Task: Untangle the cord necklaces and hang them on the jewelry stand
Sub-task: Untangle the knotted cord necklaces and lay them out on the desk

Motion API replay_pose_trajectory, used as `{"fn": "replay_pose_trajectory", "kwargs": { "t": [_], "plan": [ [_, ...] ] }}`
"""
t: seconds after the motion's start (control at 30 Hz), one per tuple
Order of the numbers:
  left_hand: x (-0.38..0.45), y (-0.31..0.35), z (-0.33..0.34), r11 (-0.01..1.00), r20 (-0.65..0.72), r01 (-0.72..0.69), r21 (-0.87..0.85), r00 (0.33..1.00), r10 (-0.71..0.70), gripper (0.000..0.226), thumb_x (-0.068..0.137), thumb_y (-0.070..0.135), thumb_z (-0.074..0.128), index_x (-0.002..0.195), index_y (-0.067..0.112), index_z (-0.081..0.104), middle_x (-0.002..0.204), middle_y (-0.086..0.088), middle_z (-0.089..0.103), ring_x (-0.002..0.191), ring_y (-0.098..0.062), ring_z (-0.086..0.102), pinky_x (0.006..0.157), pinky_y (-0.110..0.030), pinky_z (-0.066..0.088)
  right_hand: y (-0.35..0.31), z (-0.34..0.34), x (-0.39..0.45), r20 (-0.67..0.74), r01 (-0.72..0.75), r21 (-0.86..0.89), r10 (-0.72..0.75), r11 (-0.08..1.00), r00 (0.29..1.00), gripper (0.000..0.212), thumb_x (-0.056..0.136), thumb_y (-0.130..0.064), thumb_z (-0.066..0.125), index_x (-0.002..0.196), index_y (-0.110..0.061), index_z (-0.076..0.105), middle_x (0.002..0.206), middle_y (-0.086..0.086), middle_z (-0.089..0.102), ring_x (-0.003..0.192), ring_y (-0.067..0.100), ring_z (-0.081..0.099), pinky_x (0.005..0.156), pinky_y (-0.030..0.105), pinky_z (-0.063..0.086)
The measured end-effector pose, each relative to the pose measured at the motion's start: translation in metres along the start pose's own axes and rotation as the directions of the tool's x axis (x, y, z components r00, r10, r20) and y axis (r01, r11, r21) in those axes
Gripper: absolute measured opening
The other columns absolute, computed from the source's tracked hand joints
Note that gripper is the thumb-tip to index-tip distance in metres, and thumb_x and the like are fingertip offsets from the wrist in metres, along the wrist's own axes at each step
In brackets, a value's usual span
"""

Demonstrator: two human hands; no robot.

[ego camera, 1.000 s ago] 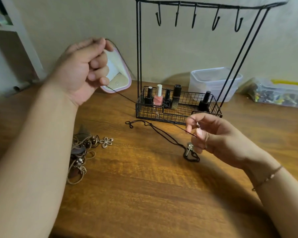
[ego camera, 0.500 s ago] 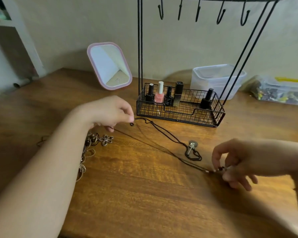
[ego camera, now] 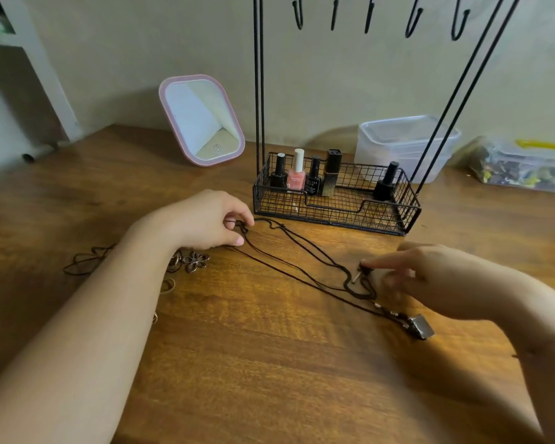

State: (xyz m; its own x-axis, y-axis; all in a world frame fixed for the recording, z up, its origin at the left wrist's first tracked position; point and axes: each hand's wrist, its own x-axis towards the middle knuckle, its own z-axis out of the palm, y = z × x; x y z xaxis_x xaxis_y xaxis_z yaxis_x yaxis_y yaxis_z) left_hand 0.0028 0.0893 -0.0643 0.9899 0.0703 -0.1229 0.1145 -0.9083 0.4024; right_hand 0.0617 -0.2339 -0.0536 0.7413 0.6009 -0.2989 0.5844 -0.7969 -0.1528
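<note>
At frame centre, the left hand (ego camera: 205,221) is pinching a black cord (ego camera: 289,251) end; the right hand (ego camera: 430,277), blurred, is reaching for its pendant (ego camera: 358,277), grip unclear.

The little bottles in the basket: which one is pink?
The pink bottle with the white cap, second from the left; the other bottles are dark.

Person's body, head view. Two forearms and two hands are visible. Left hand (ego camera: 202,219): bare, with no ring, watch or band seen on the fingers or wrist; forearm bare to the lower frame edge, no sleeve in view. Right hand (ego camera: 430,277): bare, partly blurred; fingers carry no visible jewellery. A thin, dark bracelet-like line crosses the right wrist near the frame edge; detail too small to confirm. No sleeve on the right forearm.
</note>
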Motion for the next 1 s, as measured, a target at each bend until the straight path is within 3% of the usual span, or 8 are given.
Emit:
{"fn": "replay_pose_trajectory", "kwargs": {
  "t": [0.17,0.3,0.43,0.53,0.63,0.8,1.0],
  "plan": [
    [0.002,-0.006,0.001,1.000,0.028,0.020,0.003,0.999,-0.020,0.040,0.092,0.027,0.069,0.128,0.040,0.061,0.096,0.017,0.056,0.086,0.003,0.053,0.072,-0.021,0.044,0.017,-0.009,-0.008,0.021,-0.212,-0.118,0.216,0.970,0.976,0.054,0.093,-0.056,0.054,0.144,-0.042,0.044,0.111,-0.015,0.057,0.108,0.011,0.056,0.096,0.031,0.047],
    [0.002,-0.011,-0.001,0.997,0.009,0.072,0.026,0.997,-0.072,0.043,0.090,0.035,0.070,0.131,0.042,0.059,0.101,0.010,0.057,0.088,-0.004,0.057,0.069,-0.022,0.045,0.015,-0.009,-0.010,0.097,-0.252,-0.140,0.267,0.958,0.959,0.098,0.061,-0.088,0.039,0.145,-0.037,0.039,0.124,-0.011,0.055,0.114,0.013,0.053,0.098,0.032,0.047],
    [0.002,-0.014,-0.002,0.989,-0.023,0.127,0.081,0.992,-0.126,0.050,0.087,0.045,0.070,0.135,0.041,0.056,0.095,0.008,0.055,0.085,-0.008,0.057,0.067,-0.025,0.044,0.019,-0.010,-0.014,0.115,-0.317,-0.197,0.343,0.928,0.932,0.127,0.040,-0.099,0.034,0.147,-0.031,0.034,0.134,-0.006,0.043,0.124,0.019,0.046,0.101,0.035,0.045],
    [0.002,-0.016,-0.001,0.985,-0.032,0.137,0.102,0.990,-0.134,0.050,0.088,0.046,0.069,0.136,0.042,0.055,0.093,0.012,0.050,0.084,-0.004,0.052,0.071,-0.027,0.042,0.025,-0.010,-0.013,0.149,-0.326,-0.162,0.350,0.931,0.925,0.132,0.039,-0.098,0.038,0.151,-0.029,0.026,0.130,-0.005,0.038,0.124,0.020,0.045,0.105,0.035,0.042],
    [0.002,-0.018,0.000,0.983,-0.044,0.140,0.115,0.990,-0.136,0.050,0.088,0.047,0.068,0.136,0.043,0.055,0.094,0.013,0.048,0.085,-0.003,0.050,0.074,-0.028,0.043,0.029,-0.012,-0.013,0.216,-0.301,-0.108,0.318,0.948,0.923,0.141,0.038,-0.103,0.031,0.155,-0.028,0.014,0.135,-0.006,0.033,0.121,0.017,0.046,0.107,0.035,0.041],
    [0.002,-0.020,0.001,0.984,-0.044,0.143,0.105,0.989,-0.139,0.047,0.091,0.043,0.066,0.136,0.043,0.054,0.092,0.013,0.047,0.083,-0.003,0.049,0.076,-0.029,0.043,0.031,-0.008,-0.010,0.242,-0.292,-0.130,0.316,0.948,0.917,0.144,0.038,-0.098,0.045,0.157,-0.027,0.005,0.145,-0.005,0.029,0.130,0.021,0.040,0.111,0.036,0.038],
    [0.004,-0.021,0.003,0.972,-0.087,0.186,0.146,0.981,-0.175,0.043,0.093,0.043,0.063,0.135,0.046,0.054,0.103,0.009,0.046,0.106,-0.018,0.051,0.095,-0.042,0.049,0.047,-0.005,0.000,0.097,-0.360,-0.040,0.362,0.932,0.927,0.125,0.047,-0.090,0.044,0.155,-0.034,0.016,0.141,0.001,0.035,0.131,0.028,0.041,0.109,0.045,0.040]
  ]
}}
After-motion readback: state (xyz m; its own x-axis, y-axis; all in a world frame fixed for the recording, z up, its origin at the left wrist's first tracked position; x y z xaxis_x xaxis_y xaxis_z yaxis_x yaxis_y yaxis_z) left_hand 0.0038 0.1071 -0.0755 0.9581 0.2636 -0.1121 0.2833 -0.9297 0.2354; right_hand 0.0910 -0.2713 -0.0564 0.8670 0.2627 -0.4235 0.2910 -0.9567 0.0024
